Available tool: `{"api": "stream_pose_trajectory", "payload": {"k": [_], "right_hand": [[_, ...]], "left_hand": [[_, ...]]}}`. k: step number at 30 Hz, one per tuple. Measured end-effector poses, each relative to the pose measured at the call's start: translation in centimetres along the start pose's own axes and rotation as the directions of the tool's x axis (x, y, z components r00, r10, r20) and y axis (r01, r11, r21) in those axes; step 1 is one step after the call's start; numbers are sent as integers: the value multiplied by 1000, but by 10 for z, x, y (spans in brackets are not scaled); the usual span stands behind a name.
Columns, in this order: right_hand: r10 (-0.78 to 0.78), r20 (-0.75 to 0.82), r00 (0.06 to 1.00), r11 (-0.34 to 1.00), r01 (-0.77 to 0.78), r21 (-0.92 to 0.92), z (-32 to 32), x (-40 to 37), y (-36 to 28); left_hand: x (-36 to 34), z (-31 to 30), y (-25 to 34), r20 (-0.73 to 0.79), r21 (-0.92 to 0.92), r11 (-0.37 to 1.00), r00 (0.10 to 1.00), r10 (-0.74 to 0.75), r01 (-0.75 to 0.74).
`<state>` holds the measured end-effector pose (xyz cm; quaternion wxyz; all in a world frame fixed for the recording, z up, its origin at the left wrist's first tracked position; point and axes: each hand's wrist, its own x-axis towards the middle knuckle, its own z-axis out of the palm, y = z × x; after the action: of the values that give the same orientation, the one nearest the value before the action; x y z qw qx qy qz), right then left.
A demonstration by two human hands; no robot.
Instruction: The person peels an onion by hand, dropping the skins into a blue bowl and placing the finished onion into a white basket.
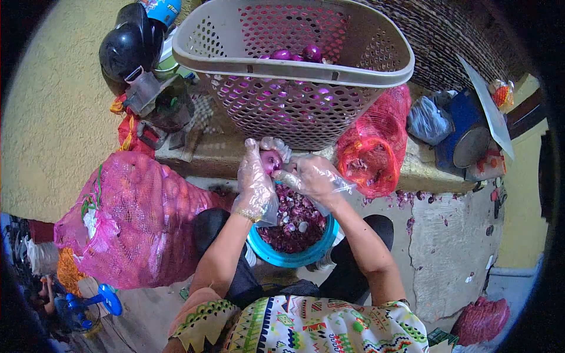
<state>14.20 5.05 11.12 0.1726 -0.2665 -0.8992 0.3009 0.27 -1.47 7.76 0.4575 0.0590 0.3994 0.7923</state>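
Note:
My left hand (253, 183), in a clear plastic glove, is closed around a purple-red onion (271, 160). Right beside it, my right hand (315, 178), gloved the same way, has its fingers pinched against the onion's lower side. Whatever lies between those fingers is too hidden to name. Below both hands, between my knees, stands a blue basin (286, 259) with dark onion skins and trimmings (292, 226) in it. Just beyond the hands rises a tall grey-beige perforated basket (300, 72), with shiny purple onions (312, 54) inside.
A large pink mesh sack (138, 229) full of onions leans at my left. An opened red mesh bag (371, 159) sits right of the basket on a concrete ledge (203, 162). Onion skins (421, 196) litter the floor at right. A blue fan (110, 300) stands at lower left.

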Motion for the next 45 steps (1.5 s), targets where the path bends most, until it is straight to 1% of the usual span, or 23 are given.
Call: {"api": "stream_pose_trajectory", "payload": {"k": [1, 3, 6, 8, 10, 12, 13, 15, 18, 19, 22, 25, 27, 29, 30, 32, 34, 35, 37, 39, 41, 43, 45], "right_hand": [[-29, -42, 999, 999, 28, -16, 0, -1, -1], [-20, -60, 998, 1000, 21, 15, -1, -1, -2], [16, -78, 997, 996, -9, 89, -2, -1, -3], [41, -77, 996, 991, -31, 130, -2, 1, -2], [46, -49, 998, 998, -43, 44, -1, 3, 0], [34, -26, 999, 999, -33, 6, -5, 3, 0], [21, -2, 1000, 999, -21, -31, -7, 3, 0], [9, -3, 1000, 1000, -9, -25, -7, 3, 0], [-13, -9, 1000, 1000, 13, 5, -6, 2, 1], [-23, -14, 1000, 999, 24, 28, -6, 2, 2], [8, 17, 1000, 1000, -9, 10, -4, 3, 2], [-5, 6, 1000, 1000, 5, 21, 0, 2, 5], [-36, -25, 999, 999, 36, 14, 0, 1, 5], [-67, -55, 996, 998, 68, 7, 0, 0, 4], [-32, -40, 999, 999, 31, -25, -1, 0, 2], [3, -25, 1000, 998, -5, -58, 3, -2, 6], [-91, -138, 986, 949, 127, 288, 17, -4, 22], [-92, -137, 986, 949, 128, 288, 20, -6, 27], [-147, -261, 954, 971, 189, 144, 25, -10, 34], [-130, -268, 955, 977, 170, 130, 29, -9, 38], [-114, -275, 955, 982, 151, 117, 27, -8, 38], [-116, -191, 975, 993, 113, -29, 17, -5, 29], [-150, -235, 960, 987, 160, 23, 22, -2, 32]], "left_hand": [[4, -4, -3, 0, 0, 1000, 1000, 1, -1], [9, -7, -4, 97, -142, 990, 995, 16, -2], [0, -1, 0, 160, -85, 996, 986, 41, -27], [-4, 4, 4, 144, -68, 998, 989, 17, -8], [-4, 4, 4, 129, -50, 999, 992, -8, 15], [-2, 2, 3, 144, -116, 989, 986, -78, 95], [-2, 2, 3, 144, -117, 989, 987, -78, 95], [-4, 2, 2, 223, -198, 965, 966, -128, 174], [-3, 0, 3, 242, -194, 963, 960, -140, 189], [-3, -1, 2, 241, -194, 963, 960, -140, 190], [2, -5, -3, 164, -121, 989, 984, -66, 86], [2, -2, 0, 141, -148, 984, 987, -74, 95], [-7, 4, 6, 80, -116, 984, 989, -125, 134], [-5, -2, 5, 104, -142, 974, 981, -162, 176], [-4, -2, 5, 129, -164, 962, 972, -198, 218], [-4, -2, 4, 100, -159, 962, 973, -206, 220], [-3, -4, 6, 70, -155, 963, 974, -213, 222], [-1, -7, 9, 86, -110, 966, 971, -225, 234], [1, -11, 9, 100, -65, 968, 967, -236, 243], [3, -12, 8, -1, -10, 969, 969, -248, 248], [2, -13, 8, 21, 3, 964, 964, -264, 264], [2, -15, 7, 42, 19, 960, 959, -281, 280], [3, -16, 4, 58, 12, 964, 962, -267, 266]]}}
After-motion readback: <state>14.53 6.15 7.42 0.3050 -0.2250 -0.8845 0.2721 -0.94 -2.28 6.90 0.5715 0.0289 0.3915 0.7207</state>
